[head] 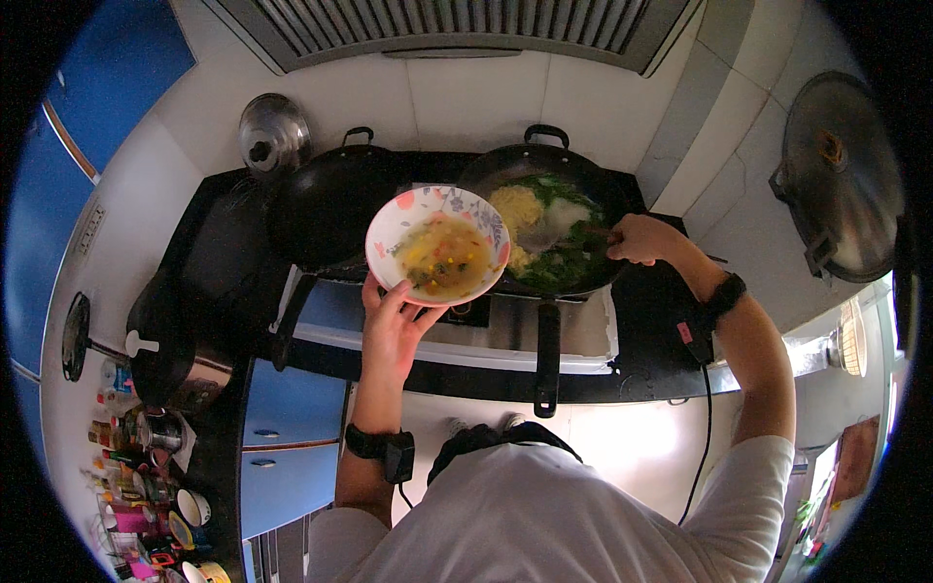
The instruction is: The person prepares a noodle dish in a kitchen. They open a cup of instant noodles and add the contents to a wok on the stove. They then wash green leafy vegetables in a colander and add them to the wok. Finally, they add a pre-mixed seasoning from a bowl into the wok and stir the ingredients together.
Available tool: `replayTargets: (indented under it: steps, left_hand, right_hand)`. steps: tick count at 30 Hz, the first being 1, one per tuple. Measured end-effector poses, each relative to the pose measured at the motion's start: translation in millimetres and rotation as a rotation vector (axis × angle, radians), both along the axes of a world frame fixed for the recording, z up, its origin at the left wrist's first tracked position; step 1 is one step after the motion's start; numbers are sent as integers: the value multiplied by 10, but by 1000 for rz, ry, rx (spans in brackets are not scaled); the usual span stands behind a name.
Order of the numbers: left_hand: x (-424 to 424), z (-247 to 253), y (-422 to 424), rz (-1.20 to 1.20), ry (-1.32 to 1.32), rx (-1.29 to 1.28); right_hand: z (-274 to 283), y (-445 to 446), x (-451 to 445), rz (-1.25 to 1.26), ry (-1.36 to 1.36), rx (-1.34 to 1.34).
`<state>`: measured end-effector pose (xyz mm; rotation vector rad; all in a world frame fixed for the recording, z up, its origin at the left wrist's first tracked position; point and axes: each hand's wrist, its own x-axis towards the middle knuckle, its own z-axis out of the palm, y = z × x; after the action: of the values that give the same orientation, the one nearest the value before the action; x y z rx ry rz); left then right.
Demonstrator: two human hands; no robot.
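My left hand (397,321) holds a white bowl with a pink and grey pattern (379,229) from below, fingers at its near rim. Broth with red, yellow and dark bits lies in the bowl. Just right of it, a black wok (616,182) on the stove holds pale liquid, yellow noodles (516,208) and leafy greens (554,271). My right hand (645,239) is closed at the wok's right rim around a thin utensil, perhaps chopsticks, whose tip reaches among the greens. The wok's long black handle (548,357) points towards me.
A second black wok (328,197) stands to the left, with a metal lid (275,135) behind it. Farther left are a dark pot (164,350) and several bottles and bowls (193,508). A large lid (838,175) hangs on the right wall. A range hood (452,29) is above.
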<state>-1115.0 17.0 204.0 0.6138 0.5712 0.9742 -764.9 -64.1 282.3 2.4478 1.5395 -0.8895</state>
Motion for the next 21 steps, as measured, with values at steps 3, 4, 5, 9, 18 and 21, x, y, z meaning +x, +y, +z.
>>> replayTargets:
  steps: [3,4,5,9,18,21]
  left_hand:
    - [21,-8,-16,-2,1,16]
    - [22,-17,-16,-5,-1,25]
    - [28,-23,-17,-6,1,26]
    - [23,-48,-8,9,8,21]
    - [13,-153,87,-17,-53,-13]
    - [13,-176,113,-26,-42,-11]
  right_hand:
    - [-104,-18,115,21,11,28]
    - [-133,-25,143,22,9,41]
    - [-151,-33,156,22,8,53]
    - [1,-68,56,37,38,106]
    - [466,-178,-15,-105,70,132]
    - [747,-138,-171,-119,10,128]
